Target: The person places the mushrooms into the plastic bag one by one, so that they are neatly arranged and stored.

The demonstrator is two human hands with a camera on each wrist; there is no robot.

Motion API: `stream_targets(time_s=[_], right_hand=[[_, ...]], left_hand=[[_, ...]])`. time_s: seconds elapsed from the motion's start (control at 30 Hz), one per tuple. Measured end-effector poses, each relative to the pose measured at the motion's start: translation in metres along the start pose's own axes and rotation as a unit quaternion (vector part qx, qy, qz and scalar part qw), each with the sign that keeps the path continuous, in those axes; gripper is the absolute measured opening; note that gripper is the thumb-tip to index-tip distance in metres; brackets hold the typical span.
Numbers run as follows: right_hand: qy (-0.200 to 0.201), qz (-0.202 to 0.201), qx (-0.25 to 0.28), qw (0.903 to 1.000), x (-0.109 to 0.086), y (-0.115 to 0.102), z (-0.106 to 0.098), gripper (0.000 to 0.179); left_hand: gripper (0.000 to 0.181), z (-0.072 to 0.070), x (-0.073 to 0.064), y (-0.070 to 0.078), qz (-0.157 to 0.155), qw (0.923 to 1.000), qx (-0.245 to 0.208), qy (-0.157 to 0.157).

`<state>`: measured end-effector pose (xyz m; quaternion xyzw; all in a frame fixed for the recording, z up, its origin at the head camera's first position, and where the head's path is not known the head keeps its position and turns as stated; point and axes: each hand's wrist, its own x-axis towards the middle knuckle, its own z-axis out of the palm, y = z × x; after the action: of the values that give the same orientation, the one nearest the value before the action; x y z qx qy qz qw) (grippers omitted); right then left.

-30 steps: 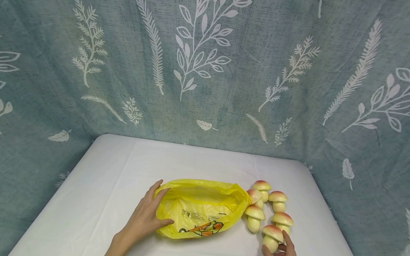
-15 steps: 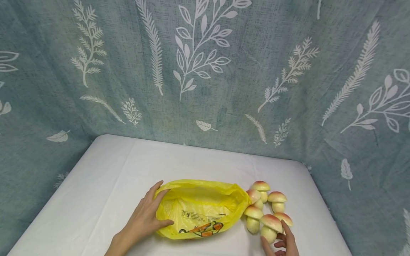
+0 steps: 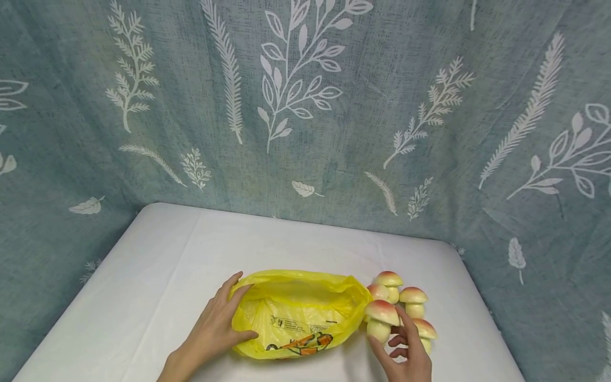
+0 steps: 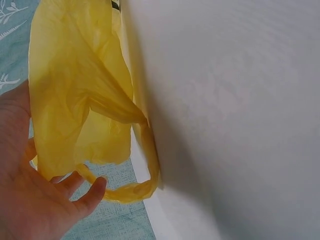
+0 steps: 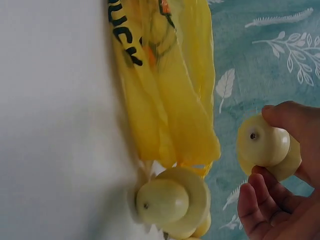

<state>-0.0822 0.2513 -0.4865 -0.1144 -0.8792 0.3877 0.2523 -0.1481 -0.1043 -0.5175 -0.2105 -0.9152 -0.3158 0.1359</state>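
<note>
In the head view a yellow plastic bag (image 3: 305, 318) lies with its mouth spread towards me, and printing shows inside. My left hand (image 3: 210, 323) holds the bag's left rim, thumb and index finger reaching over the edge. The left wrist view shows a handle loop (image 4: 135, 192) by the left fingertips (image 4: 95, 192). My right hand (image 3: 406, 347) pinches a model mushroom (image 3: 381, 315) with a reddish cap and cream stem, raised just right of the bag. The right wrist view shows its stem end between thumb and fingers, apart from the bag.
Several similar mushrooms stand on the white table (image 3: 191, 254) by the bag's right end, among them one at the back (image 3: 389, 278), one at the right (image 3: 414, 297) and one beside my right hand, a nearer mushroom (image 3: 425, 329). A green-blue leaf-patterned curtain (image 3: 305, 132) surrounds the table.
My right hand has lifted the mushroom from the near end of the group and carried it left and away from me, towards the bag. My left hand and the bag have barely moved.
</note>
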Motion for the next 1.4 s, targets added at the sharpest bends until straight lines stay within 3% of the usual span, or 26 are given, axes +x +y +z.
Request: stream_targets(time_s=[0.4,0.77,1.13,1.4], right_hand=[[-0.07,-0.067,0.057,0.9936,0.014,-0.02,0.024,0.081],[-0.116,-0.138,-0.02,0.9834,0.022,-0.026,0.052,0.078],[-0.14,-0.152,-0.084,0.9748,0.022,-0.023,0.063,0.07],[-0.155,-0.129,-0.133,0.9704,0.024,-0.023,0.063,0.07]], left_hand=[[0.096,0.001,0.001,-0.001,-0.002,1.0,0.002,-0.009],[0.097,0.001,0.0,-0.001,0.005,1.0,-0.001,-0.004],[0.098,0.002,0.001,-0.002,0.003,0.9999,0.005,-0.01],[0.099,0.004,0.0,-0.002,0.0,0.9999,0.009,-0.007]])
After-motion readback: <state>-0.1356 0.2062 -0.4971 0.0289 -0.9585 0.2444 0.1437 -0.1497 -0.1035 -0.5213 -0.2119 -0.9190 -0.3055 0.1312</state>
